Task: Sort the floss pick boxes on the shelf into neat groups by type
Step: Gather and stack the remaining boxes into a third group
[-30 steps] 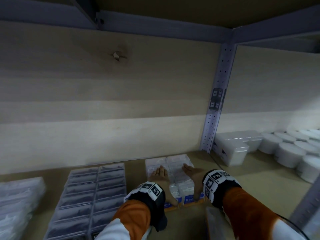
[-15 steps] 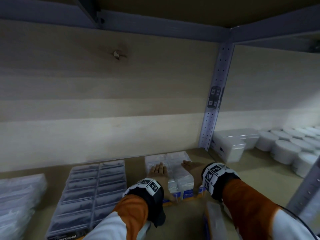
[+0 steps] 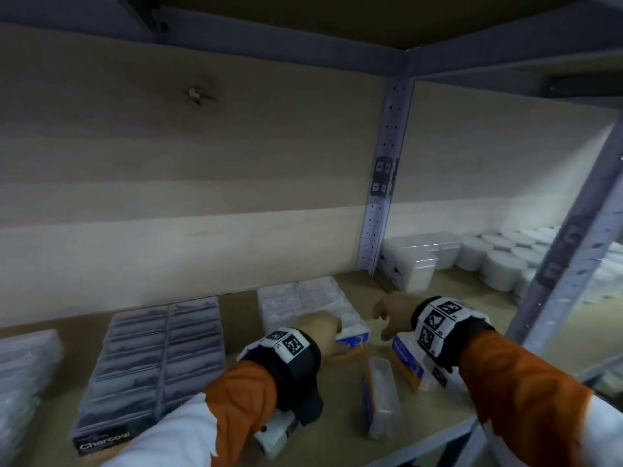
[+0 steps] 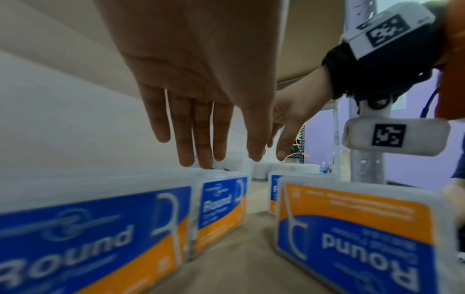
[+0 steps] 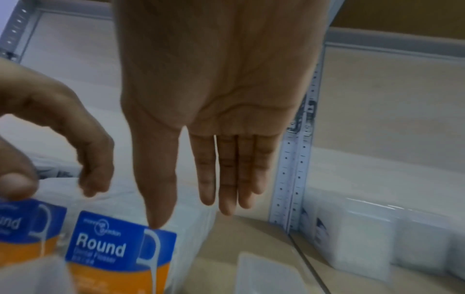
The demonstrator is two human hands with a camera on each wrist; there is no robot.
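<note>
Clear floss pick boxes with blue and orange "Round" labels (image 3: 303, 305) stand in a two-column block at the shelf's middle. My left hand (image 3: 332, 326) lies over the block's front; its straight fingers (image 4: 201, 139) touch the box tops (image 4: 100, 228). My right hand (image 3: 384, 318) hovers just right of the block, holding nothing, fingers straight (image 5: 226, 179), thumb tip by the front right box (image 5: 118, 248). A loose Round box (image 3: 406, 364) stands under my right wrist, upside down (image 4: 352, 234). Another clear box (image 3: 382, 404) lies near the front edge.
A block of dark "Charcoal" boxes (image 3: 151, 358) fills the shelf to the left, with clear packs (image 3: 23, 375) beyond. A perforated metal post (image 3: 381, 203) divides the bays. The right bay holds white rectangular boxes (image 3: 414, 264) and round white tubs (image 3: 499, 264). A front post (image 3: 573, 237) stands at right.
Both hands lay flat along the sides of the Round block. My right hand has drawn off to the right, and my left hand has slid back to the block's front.
</note>
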